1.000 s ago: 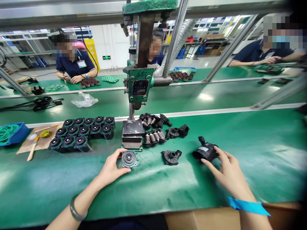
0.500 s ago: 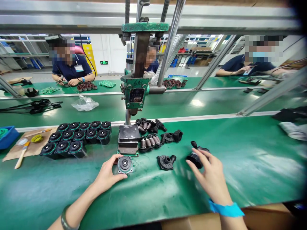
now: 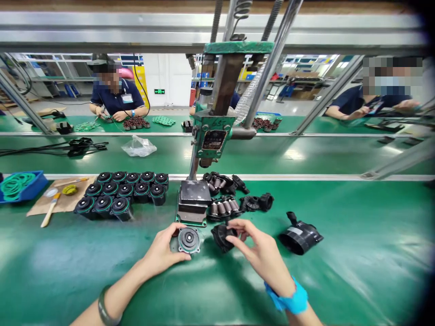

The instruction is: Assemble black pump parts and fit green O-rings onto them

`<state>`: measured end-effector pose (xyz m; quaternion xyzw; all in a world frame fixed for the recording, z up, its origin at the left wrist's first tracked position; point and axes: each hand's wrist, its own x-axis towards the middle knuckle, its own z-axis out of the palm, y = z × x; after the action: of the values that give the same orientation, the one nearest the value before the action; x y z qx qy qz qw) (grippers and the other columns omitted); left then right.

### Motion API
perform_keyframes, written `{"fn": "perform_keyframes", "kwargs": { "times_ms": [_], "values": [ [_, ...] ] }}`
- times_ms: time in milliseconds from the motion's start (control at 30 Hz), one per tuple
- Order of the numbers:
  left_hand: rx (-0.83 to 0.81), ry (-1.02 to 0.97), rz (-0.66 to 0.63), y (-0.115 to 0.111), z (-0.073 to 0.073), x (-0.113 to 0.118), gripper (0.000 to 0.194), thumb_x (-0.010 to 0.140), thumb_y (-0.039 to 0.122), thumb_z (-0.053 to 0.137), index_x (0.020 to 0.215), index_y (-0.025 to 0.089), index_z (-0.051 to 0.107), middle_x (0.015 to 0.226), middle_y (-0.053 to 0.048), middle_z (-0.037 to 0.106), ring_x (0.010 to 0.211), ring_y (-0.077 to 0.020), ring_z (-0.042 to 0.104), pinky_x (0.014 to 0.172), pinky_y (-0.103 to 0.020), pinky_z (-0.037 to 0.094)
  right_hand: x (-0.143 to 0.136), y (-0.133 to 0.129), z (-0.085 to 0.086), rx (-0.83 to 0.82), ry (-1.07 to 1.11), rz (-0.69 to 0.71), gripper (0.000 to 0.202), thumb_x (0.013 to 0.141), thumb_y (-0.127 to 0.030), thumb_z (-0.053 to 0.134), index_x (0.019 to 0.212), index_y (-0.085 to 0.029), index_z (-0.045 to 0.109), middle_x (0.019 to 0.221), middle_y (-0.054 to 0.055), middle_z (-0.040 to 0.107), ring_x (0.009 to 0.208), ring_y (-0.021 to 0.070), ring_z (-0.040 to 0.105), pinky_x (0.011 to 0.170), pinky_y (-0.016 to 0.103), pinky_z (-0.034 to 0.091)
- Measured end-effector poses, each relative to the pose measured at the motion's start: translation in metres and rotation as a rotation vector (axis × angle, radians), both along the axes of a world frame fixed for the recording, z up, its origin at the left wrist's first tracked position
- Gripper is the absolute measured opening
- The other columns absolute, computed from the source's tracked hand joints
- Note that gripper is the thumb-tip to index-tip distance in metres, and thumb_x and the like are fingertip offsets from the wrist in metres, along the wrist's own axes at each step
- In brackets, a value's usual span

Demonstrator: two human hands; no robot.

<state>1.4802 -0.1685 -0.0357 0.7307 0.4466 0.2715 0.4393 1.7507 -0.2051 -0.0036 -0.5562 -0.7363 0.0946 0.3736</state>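
My left hand (image 3: 170, 246) is curled around a round black pump body (image 3: 189, 240) with a green sealing ring, its thumb below and fingers above. Just to the right, my right hand (image 3: 249, 240) is closed on a black pump cover (image 3: 222, 237), held tilted by its spout close to the pump body. A gap shows between the two parts. Behind them stands the metal block (image 3: 195, 194) of a green press (image 3: 215, 136). Further right, a roll of black tape (image 3: 301, 237) lies with a small black piece at its top.
Rows of black pump bodies (image 3: 125, 190) stand at the left, beside a brush (image 3: 51, 209) on brown paper and a blue tray (image 3: 32, 192) of green rings. Rotors (image 3: 224, 208) and more covers (image 3: 251, 203) lie right of the press block. Co-workers (image 3: 117, 97) sit across the bench.
My right hand has left the black roll at the right and moved left, taking up the pump cover from the bench. My left hand keeps its pump body; the camera view has shifted.
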Motion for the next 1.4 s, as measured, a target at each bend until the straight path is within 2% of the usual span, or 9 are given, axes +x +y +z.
{"fn": "perform_keyframes", "kwargs": {
  "times_ms": [100, 167, 267, 433, 933, 1400],
  "values": [
    [0.022, -0.033, -0.020, 0.000, -0.001, -0.001, 0.063, 0.063, 0.030, 0.086, 0.117, 0.024, 0.053, 0.112, -0.002, 0.068, 0.104, -0.0238, 0.063, 0.093, -0.034, 0.047, -0.027, 0.006, 0.019, 0.058, 0.047, 0.174, 0.015, 0.091, -0.034, 0.060, 0.096, -0.021, 0.065, 0.087, 0.003, 0.073, 0.074, 0.0153, 0.068, 0.068, 0.025, 0.058],
    [0.040, -0.048, -0.029, -0.001, -0.003, -0.001, 0.062, 0.064, 0.032, 0.086, 0.117, 0.024, 0.053, 0.112, -0.002, 0.068, 0.104, -0.0233, 0.063, 0.091, -0.033, 0.048, -0.042, 0.012, 0.026, 0.103, 0.059, 0.296, 0.013, 0.092, -0.029, 0.059, 0.099, -0.021, 0.065, 0.090, 0.004, 0.073, 0.082, 0.0159, 0.069, 0.074, 0.026, 0.058],
    [0.061, -0.045, -0.024, 0.000, -0.006, -0.002, 0.064, 0.062, 0.034, 0.087, 0.116, 0.024, 0.054, 0.111, -0.002, 0.069, 0.100, -0.0234, 0.064, 0.088, -0.032, 0.049, -0.059, 0.022, 0.027, 0.152, 0.021, 0.422, 0.014, 0.094, -0.023, 0.055, 0.103, -0.021, 0.065, 0.094, 0.006, 0.072, 0.086, 0.0166, 0.068, 0.077, 0.029, 0.059],
    [0.081, -0.034, -0.006, -0.001, -0.009, -0.002, 0.067, 0.059, 0.035, 0.088, 0.115, 0.023, 0.054, 0.109, -0.003, 0.069, 0.098, -0.0240, 0.065, 0.085, -0.032, 0.049, -0.069, 0.030, 0.026, 0.143, -0.096, 0.536, 0.016, 0.095, -0.019, 0.052, 0.105, -0.020, 0.063, 0.096, 0.006, 0.072, 0.088, 0.0178, 0.066, 0.078, 0.033, 0.057],
    [0.083, -0.043, -0.006, -0.002, -0.013, -0.002, 0.070, 0.059, 0.034, 0.088, 0.119, 0.023, 0.053, 0.112, -0.004, 0.067, 0.103, -0.0264, 0.065, 0.088, -0.034, 0.050, -0.074, 0.027, 0.027, 0.099, -0.163, 0.498, 0.013, 0.095, -0.019, 0.051, 0.101, -0.020, 0.063, 0.094, 0.007, 0.072, 0.083, 0.0183, 0.067, 0.072, 0.033, 0.059],
    [0.074, -0.032, -0.018, -0.002, -0.010, -0.001, 0.068, 0.060, 0.034, 0.088, 0.117, 0.022, 0.053, 0.112, -0.005, 0.068, 0.101, -0.0255, 0.065, 0.086, -0.033, 0.050, -0.074, 0.026, 0.022, 0.092, -0.133, 0.506, 0.009, 0.092, -0.016, 0.055, 0.098, -0.020, 0.062, 0.095, 0.006, 0.072, 0.086, 0.0178, 0.068, 0.075, 0.031, 0.059]
  ]
}}
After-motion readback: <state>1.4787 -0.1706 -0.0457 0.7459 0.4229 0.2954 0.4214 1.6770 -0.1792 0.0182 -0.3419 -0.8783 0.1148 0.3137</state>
